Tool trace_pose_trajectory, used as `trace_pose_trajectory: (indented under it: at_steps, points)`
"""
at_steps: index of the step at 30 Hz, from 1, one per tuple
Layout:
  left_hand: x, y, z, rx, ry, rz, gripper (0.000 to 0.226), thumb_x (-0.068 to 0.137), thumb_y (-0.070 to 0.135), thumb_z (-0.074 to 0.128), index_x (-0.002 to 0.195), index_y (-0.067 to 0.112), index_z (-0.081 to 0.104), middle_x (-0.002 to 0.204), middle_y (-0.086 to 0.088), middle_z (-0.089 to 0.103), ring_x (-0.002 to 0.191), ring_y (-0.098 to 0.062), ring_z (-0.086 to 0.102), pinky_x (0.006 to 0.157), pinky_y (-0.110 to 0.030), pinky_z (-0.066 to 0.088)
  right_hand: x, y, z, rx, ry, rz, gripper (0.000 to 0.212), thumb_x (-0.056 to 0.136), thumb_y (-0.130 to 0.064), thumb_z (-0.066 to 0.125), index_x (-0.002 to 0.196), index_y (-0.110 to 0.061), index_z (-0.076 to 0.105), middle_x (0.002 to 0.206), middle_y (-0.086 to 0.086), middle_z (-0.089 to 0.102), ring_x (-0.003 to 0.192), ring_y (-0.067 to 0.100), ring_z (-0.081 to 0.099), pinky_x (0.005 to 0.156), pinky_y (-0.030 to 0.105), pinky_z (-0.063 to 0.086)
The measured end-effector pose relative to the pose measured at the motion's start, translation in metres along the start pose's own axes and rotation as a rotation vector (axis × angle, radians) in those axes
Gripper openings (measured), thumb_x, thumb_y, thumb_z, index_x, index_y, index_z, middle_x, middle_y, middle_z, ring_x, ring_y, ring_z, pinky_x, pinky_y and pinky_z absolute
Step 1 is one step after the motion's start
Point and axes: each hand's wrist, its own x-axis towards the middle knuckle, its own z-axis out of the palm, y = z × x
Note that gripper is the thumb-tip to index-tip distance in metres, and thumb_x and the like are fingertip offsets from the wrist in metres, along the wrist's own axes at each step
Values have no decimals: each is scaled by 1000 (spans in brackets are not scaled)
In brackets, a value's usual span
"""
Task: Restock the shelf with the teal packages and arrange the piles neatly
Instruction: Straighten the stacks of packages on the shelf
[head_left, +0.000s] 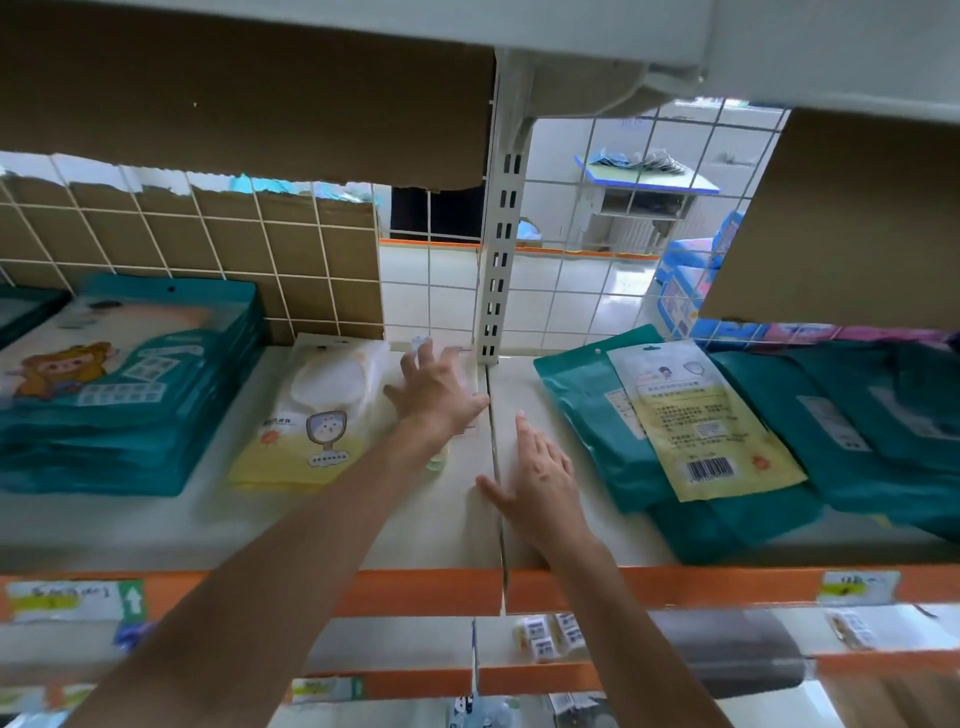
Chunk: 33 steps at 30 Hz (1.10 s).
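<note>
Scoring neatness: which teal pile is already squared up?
The tall stack of teal plastic packages at far left, its edges aligned. The flat teal packages at right lie fanned and overlapping.

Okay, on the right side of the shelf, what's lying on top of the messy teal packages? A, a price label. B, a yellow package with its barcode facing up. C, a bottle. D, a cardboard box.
B: a yellow package lies barcode side up across the loosely spread teal packages on the right.
</note>
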Motion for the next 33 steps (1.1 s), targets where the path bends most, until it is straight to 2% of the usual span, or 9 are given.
trace_pose_trajectory:
  at_steps: [5, 9, 13, 17, 21, 26, 29, 31, 33]
  points:
    - [-11, -22, -25, -249, 61, 126, 71, 72, 40, 67, 136, 22, 43, 147, -3, 31, 130, -24, 34, 102, -47, 38, -1, 1, -1, 31, 15, -29, 87, 89, -49, 53, 150, -15, 3, 157, 2, 13, 144, 17, 12, 116, 31, 8]
    - [-38, -32, -64, -646, -188, 252, 54, 73, 35, 61, 126, 27, 51, 127, 3, 47, 94, -6, 54, 69, -8, 46, -4, -2, -6, 222, 148, -118, 82, 87, -39, 61, 149, -17, 11, 156, 1, 19, 143, 15, 17, 114, 30, 14]
    - [-54, -50, -83, -940, -552, 309, 53, 66, 36, 65, 118, 28, 59, 121, 0, 56, 95, -4, 59, 70, -14, 46, 2, -6, -19, 335, 248, -195, 81, 84, -35, 67, 147, -18, 20, 153, 0, 25, 133, 3, 15, 109, 25, 17]
    - [-60, -58, -90, -1155, -789, 303, 62, 58, 38, 78, 115, 21, 62, 121, -2, 58, 107, -17, 58, 81, -24, 51, 15, -4, -28, 341, 227, -269, 62, 82, -34, 69, 138, -23, 43, 145, 1, 41, 134, 13, 30, 112, 41, 25]
    - [-67, -65, -96, -1191, -957, 239, 62, 58, 45, 78, 114, 23, 64, 127, -9, 55, 111, -25, 55, 85, -30, 51, 26, 0, -33, 348, 342, -443, 19, 82, -27, 67, 99, -19, 65, 101, -4, 66, 95, 13, 59, 85, 47, 49]
    - [-74, -66, -98, -1277, -487, -121, 27, 61, 41, 70, 72, 16, 73, 68, -10, 68, 58, -17, 67, 56, -29, 55, 26, 3, -44, 345, 308, -448, 8, 85, -20, 62, 81, -12, 64, 74, -26, 54, 66, -4, 54, 63, 10, 42]
    - [-66, -74, -96, -1297, -397, -165, 64, 72, 70, 45, 109, 22, 67, 98, -7, 71, 92, -20, 67, 93, -42, 48, 21, 5, -49, 487, 280, -363, 19, 87, -10, 63, 74, -22, 57, 66, -19, 55, 66, -1, 58, 59, 10, 42]
    - [-65, -76, -98, -1419, -335, -107, 58, 89, 62, 23, 101, 27, 68, 99, 3, 72, 98, -9, 65, 97, -30, 45, 16, 2, -51, 591, 244, -270, 28, 88, -7, 61, 72, -29, 54, 67, -14, 58, 63, -2, 58, 59, 11, 45]
    - [-65, -74, -93, -1570, -338, -32, 59, 83, 63, 26, 103, 27, 68, 115, -2, 67, 113, -21, 60, 96, -40, 47, 12, -3, -48, 714, 201, -155, 26, 89, -8, 60, 71, -27, 56, 66, -10, 59, 59, 0, 58, 61, 16, 50]
